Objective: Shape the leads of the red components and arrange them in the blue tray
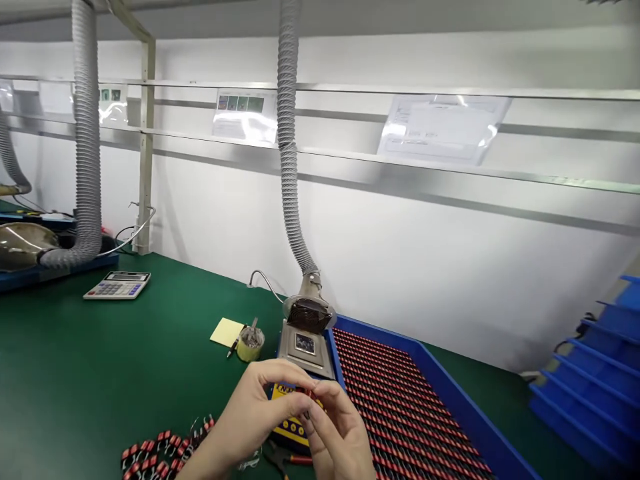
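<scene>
Fingertips of my left hand (255, 403) and my right hand (343, 433) meet in front of me, both closed on a small red-and-black part (306, 392). Most of that part is hidden by the fingers. Directly behind my hands stands a yellow and blue unit (296, 427) with buttons. Its metal top (303, 357) carries a small square pool of shiny metal. Left of my left forearm lies a loose pile of red-and-black parts with wire ends (155, 457). Pliers (283, 460) with red on the handle rest below my hands.
A blue tray (420, 350) at right holds many rows of red-and-black parts. An exhaust hose (289, 133) hangs over the metal top. Near it are a small tub (250, 343), a pen (234, 347) and yellow notes (226, 331). A calculator (117, 285) lies left; blue trays (593, 380) stack right.
</scene>
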The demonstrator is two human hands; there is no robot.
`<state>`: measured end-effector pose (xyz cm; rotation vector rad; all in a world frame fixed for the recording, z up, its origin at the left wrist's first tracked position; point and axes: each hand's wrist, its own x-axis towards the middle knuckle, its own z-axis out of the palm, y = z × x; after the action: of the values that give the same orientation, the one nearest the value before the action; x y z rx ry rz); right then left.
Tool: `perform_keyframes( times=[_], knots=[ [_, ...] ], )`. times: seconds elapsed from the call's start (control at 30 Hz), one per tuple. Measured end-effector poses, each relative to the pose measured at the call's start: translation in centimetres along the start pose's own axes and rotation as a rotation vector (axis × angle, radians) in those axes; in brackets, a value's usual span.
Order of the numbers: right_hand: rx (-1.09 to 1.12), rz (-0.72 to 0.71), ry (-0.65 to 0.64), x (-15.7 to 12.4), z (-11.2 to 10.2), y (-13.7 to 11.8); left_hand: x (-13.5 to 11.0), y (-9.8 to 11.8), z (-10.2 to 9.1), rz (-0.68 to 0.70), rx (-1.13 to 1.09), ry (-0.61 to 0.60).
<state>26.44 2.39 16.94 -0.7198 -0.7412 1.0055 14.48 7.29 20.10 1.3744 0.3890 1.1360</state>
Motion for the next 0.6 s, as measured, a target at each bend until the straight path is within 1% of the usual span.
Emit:
perform_keyframes(
  times=[0.13,0.2,0.27,0.37,0.43,0.5,0.53,0.6],
  knots=[
    [-0.050,-0.062,0.015,0.5,-0.4,0.8,0.4,-1.4,1.0,-0.035,-0.151,0.113],
    [-0.031,-0.051,-0.015,0.5,-0.5,1.2,0.5,-2.0,1.6,-0.050,-0.241,0.199],
    [0.004,-0.008,-0.064,0.6,-0.6,1.3,0.8,-2.3,1.7,-0.052,-0.329,0.288],
    [0.073,0.081,-0.112,0.6,-0.8,1.3,1.4,-2.4,0.7,-0.007,-0.422,0.437],
    [0.115,0.122,-0.102,0.8,-1.0,1.4,1.7,-2.1,-0.4,0.027,-0.433,0.496],
    [0.136,0.140,-0.071,1.0,-1.3,1.5,1.7,-1.7,-1.1,0.014,-0.396,0.463],
    [0.136,0.140,-0.056,1.1,-1.5,1.7,1.6,-1.5,-1.2,-0.011,-0.363,0.410],
    [0.104,0.120,-0.035,1.3,-2.0,2.1,1.4,-1.1,-1.0,-0.087,-0.277,0.259]
  ],
)
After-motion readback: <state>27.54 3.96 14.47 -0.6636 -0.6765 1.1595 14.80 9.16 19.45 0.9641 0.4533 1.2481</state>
